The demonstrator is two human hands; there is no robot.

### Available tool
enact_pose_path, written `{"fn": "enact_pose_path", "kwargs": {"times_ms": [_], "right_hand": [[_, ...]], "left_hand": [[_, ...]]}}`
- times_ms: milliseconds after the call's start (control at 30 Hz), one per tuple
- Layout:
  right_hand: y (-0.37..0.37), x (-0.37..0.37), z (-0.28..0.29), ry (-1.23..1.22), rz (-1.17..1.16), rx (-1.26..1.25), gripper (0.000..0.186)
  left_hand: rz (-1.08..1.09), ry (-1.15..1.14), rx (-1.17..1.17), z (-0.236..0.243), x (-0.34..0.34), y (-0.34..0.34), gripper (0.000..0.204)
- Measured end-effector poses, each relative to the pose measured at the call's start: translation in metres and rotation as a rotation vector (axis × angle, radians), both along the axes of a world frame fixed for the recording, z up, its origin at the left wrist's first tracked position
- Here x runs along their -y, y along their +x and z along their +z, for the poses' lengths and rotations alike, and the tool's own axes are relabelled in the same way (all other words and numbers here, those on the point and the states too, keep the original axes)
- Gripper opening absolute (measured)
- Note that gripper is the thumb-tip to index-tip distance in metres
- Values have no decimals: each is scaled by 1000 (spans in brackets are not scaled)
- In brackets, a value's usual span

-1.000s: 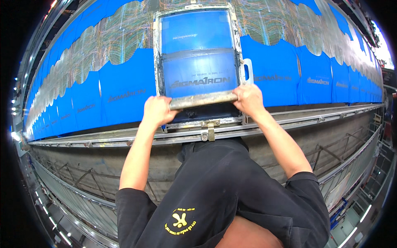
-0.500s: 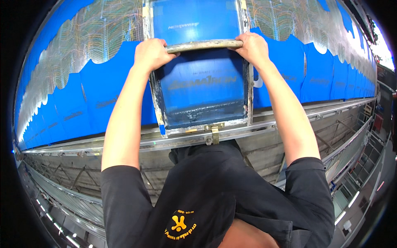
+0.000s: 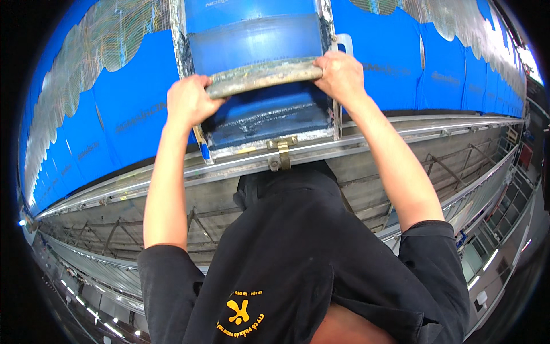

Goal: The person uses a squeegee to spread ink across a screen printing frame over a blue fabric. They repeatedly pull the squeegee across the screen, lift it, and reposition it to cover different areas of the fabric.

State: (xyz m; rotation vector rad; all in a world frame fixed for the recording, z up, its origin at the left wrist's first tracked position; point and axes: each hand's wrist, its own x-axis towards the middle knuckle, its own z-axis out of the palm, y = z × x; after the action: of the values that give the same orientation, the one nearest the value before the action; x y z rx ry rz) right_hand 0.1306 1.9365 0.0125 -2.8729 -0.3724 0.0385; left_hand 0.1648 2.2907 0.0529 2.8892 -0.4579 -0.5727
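Note:
A long squeegee with a worn, stained handle lies crosswise over a printing screen. My left hand is closed round its left end, and my right hand grips the right end. Below it, the screen's blue-looking mesh is stretched in a stained, pale frame. A band of dark ink shows between the squeegee and the frame's near edge. The squeegee's blade is hidden under its handle.
Blue fabric pieces lie along the long table on both sides of the screen. A metal rail runs along the near edge, with a brass-coloured bracket at the frame. Shiny grey surface shows beyond the fabric.
Both hands have drawn the squeegee toward me, closer to the frame's near edge. More mesh shows beyond it. The whole view has shifted slightly too.

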Motion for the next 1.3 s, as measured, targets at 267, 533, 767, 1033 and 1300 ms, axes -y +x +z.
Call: {"fn": "enact_pose_path", "kwargs": {"times_ms": [267, 533, 767, 1033, 1300], "right_hand": [[-96, -5, -2, 69, 32, 53, 26], [-89, 0, 13, 140, 104, -8, 15], [13, 3, 36, 128, 96, 151, 26], [120, -10, 41, -58, -54, -194, 35], [118, -7, 18, -42, -43, -151, 42]], "left_hand": [[24, -41, 94, -11, -10, -104, 48], [44, 20, -136, 19, -7, -101, 55], [9, 48, -56, 47, -6, -4, 52], [14, 64, -81, 18, -5, 110, 55], [37, 67, -93, 7, -2, 113, 58]]}}
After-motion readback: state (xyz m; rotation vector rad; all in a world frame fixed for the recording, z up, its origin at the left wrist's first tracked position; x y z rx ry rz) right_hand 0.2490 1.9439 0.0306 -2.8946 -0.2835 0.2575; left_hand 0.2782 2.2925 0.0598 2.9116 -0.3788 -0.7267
